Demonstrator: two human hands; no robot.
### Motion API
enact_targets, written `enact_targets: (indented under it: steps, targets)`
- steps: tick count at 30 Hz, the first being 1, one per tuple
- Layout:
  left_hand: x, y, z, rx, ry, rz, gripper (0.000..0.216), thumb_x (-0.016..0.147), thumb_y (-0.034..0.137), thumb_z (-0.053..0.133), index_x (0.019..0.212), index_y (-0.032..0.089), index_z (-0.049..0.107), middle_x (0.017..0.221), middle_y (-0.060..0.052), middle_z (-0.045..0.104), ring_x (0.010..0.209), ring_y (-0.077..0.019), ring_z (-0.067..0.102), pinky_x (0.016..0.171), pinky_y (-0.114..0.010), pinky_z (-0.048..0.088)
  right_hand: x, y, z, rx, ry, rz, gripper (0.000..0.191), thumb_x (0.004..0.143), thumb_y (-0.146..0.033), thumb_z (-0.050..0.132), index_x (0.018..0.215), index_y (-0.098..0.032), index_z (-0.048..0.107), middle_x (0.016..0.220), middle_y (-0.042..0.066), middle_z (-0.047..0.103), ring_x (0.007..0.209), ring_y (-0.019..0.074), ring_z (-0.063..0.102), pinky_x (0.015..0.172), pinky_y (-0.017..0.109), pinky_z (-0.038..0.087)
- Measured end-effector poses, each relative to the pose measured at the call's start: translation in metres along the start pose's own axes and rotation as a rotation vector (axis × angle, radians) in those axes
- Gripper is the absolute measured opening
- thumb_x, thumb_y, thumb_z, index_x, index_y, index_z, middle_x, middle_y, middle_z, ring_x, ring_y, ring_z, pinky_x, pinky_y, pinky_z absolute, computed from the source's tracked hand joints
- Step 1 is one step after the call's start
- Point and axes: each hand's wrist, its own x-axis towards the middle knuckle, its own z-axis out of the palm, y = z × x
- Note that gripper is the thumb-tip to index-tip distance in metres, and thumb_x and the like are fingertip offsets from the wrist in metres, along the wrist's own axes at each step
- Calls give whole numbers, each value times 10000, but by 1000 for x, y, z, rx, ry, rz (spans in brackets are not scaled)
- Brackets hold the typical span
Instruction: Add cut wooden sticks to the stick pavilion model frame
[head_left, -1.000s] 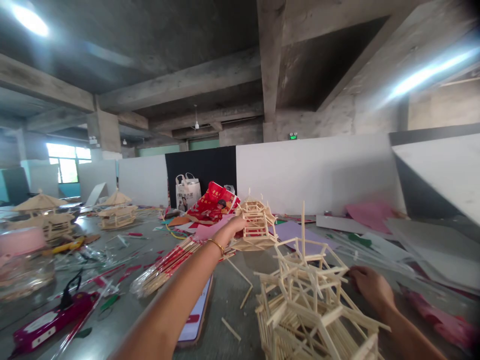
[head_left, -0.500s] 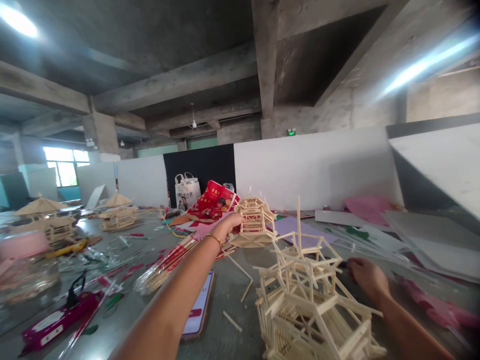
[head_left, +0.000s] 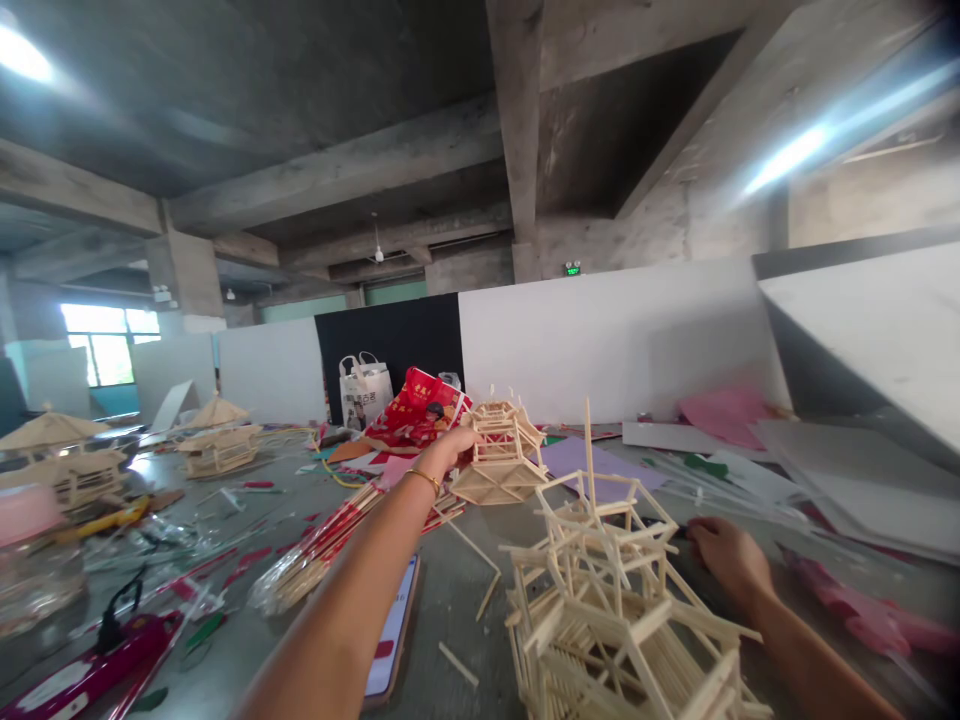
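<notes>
My left hand (head_left: pixel 452 450), with a gold bangle on its wrist, reaches far forward. Its fingers close on the left side of a small wooden-stick pavilion model (head_left: pixel 499 450). That model is tilted, and its hexagonal underside of sticks faces me. Nearer stands a larger stick framework (head_left: pixel 615 610) with tiers and one tall upright stick. To its right, my right hand (head_left: pixel 727 555) is curled low over the table. A dark thing lies at its fingertips, partly behind the framework; what it is I cannot make out.
A phone (head_left: pixel 391 630) and loose sticks lie on the grey table. Bundled sticks in plastic (head_left: pixel 322 550), a red bag (head_left: pixel 412 410) and a magenta tool (head_left: pixel 97 665) are to the left. More roofed models (head_left: pixel 217 440) stand farther back. Paper sheets (head_left: pixel 847 480) cover the right.
The small pavilion model has tipped back, so its underside shows more. My view has turned slightly right. My right hand stays beside the larger framework.
</notes>
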Motion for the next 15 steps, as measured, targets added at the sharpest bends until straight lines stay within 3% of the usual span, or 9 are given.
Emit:
enact_targets:
  steps: [15]
  targets:
    - [9,3,-9,54,-43,-47,285,886,309,538,1120,148,553,1079,-76,595,873,-177,607,729,-359,531,1,1,4,0,42,-3,318,746,-318,449,958,-197,653,652,20,682,644,198,641,544,270,401]
